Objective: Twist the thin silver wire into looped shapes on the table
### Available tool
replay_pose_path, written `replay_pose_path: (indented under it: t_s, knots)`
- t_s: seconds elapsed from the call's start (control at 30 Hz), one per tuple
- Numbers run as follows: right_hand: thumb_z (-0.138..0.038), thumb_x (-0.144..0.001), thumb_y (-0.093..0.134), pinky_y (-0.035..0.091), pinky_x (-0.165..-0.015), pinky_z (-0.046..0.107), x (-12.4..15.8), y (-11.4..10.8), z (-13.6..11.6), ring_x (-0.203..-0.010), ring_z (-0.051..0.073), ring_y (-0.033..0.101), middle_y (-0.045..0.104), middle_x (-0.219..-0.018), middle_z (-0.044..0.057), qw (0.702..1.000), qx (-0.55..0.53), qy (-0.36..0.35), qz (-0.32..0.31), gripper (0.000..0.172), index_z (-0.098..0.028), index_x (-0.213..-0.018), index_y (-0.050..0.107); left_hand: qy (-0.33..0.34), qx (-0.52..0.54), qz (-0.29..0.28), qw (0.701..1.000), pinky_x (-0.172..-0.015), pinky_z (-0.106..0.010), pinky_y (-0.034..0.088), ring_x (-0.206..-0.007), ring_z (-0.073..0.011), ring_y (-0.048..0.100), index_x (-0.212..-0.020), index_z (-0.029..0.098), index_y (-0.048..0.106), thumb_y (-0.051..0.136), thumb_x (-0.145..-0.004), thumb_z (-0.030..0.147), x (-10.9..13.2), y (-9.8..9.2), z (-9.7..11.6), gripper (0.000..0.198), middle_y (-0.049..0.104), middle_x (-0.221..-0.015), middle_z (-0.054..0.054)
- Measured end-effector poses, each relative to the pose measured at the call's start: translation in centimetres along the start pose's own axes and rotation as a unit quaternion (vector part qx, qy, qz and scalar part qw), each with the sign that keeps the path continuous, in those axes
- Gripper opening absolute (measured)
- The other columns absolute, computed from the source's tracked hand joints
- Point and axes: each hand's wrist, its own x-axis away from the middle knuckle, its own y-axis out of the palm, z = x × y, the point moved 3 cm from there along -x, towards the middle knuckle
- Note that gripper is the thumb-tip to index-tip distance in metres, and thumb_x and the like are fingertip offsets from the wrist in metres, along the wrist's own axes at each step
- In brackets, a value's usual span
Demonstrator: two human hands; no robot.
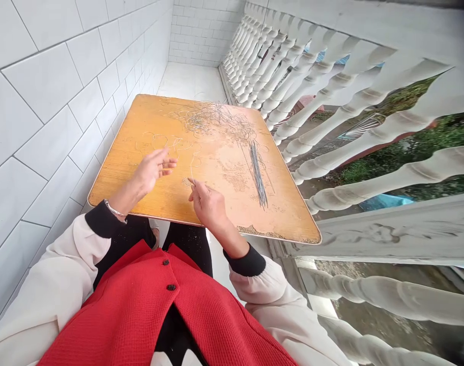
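Note:
My right hand [209,204] is closed in a pinch above the near part of the wooden table top. From its fingertips a thin, pale, curly wire [192,165] rises and bends away over the table. My left hand [154,170] hovers to the left, fingers spread, with nothing visible in them. Beyond it, loose curls of thin wire [160,138] lie on the wood. To the right of my right hand lies a bundle of straight grey wires [258,175]. Toward the far edge spreads a tangled heap of thin wire [212,118].
The tilted-looking wooden table top [117,168] has worn patches and a chipped near edge. A white tiled wall [45,101] runs along the left. White balusters [331,96] line the right side, with greenery [384,157] outside.

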Motion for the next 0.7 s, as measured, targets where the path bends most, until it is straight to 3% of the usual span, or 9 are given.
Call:
replay_pose_path:
  t_s: [0.07,0.17,0.37,0.47,0.57,0.7]
  knots:
    - [-0.029,-0.107,0.029,0.049,-0.066,0.029,0.2,0.5,-0.2,-0.070,0.020,0.066,0.072,-0.070,0.007,0.998,0.059,-0.018,-0.004,0.045,-0.010,-0.128,0.063,-0.024,-0.025,-0.032,0.999,-0.067,-0.022,0.045,-0.075,-0.0108,0.065,-0.101,0.014,0.066,0.070,-0.090,0.035,0.4,0.5,-1.2,0.024,0.074,-0.089,-0.007]
    - [-0.025,-0.106,0.033,0.046,-0.064,0.030,0.3,1.1,-0.5,-0.069,0.021,0.064,0.073,-0.074,0.010,0.992,0.121,-0.033,-0.021,0.042,-0.009,-0.129,0.063,0.010,-0.063,-0.070,0.995,-0.061,-0.019,0.039,-0.069,-0.0072,0.060,-0.090,0.013,0.069,0.070,-0.088,0.024,0.6,1.5,-1.9,0.011,0.072,-0.082,-0.004]
    - [-0.024,-0.106,0.033,0.047,-0.066,0.030,0.7,1.7,-0.8,-0.069,0.021,0.063,0.075,-0.080,0.012,0.988,0.139,-0.036,-0.053,0.041,-0.009,-0.127,0.065,0.085,-0.062,-0.062,0.993,-0.057,-0.020,0.033,-0.063,-0.0061,0.054,-0.079,0.015,0.073,0.071,-0.083,0.019,0.2,2.2,-1.8,0.006,0.068,-0.069,-0.001]
    - [-0.027,-0.106,0.033,0.048,-0.066,0.030,1.1,1.9,-0.8,-0.071,0.022,0.064,0.075,-0.082,0.013,0.993,0.102,-0.017,-0.061,0.043,-0.009,-0.128,0.064,0.072,-0.033,-0.066,0.995,-0.056,-0.021,0.032,-0.066,-0.0069,0.056,-0.079,0.015,0.075,0.074,-0.078,0.014,0.4,2.5,-2.0,0.002,0.069,-0.072,-0.001]
    - [-0.028,-0.105,0.035,0.051,-0.069,0.031,1.5,1.9,-1.0,-0.075,0.022,0.068,0.075,-0.084,0.012,0.998,0.017,-0.005,-0.061,0.041,-0.013,-0.131,0.062,0.057,0.020,-0.062,0.996,-0.053,-0.020,0.029,-0.068,-0.0065,0.057,-0.079,0.015,0.077,0.074,-0.073,0.008,0.7,2.9,-2.3,0.010,0.071,-0.078,-0.003]
    - [-0.028,-0.103,0.041,0.055,-0.079,0.033,1.7,1.5,-1.4,-0.081,0.020,0.072,0.075,-0.084,0.005,0.992,-0.128,0.017,0.003,0.031,-0.020,-0.126,0.061,0.020,0.080,-0.060,0.995,-0.048,-0.019,0.024,-0.059,-0.0044,0.049,-0.076,0.014,0.077,0.074,-0.075,0.009,0.9,3.3,-2.5,0.006,0.067,-0.072,-0.002]
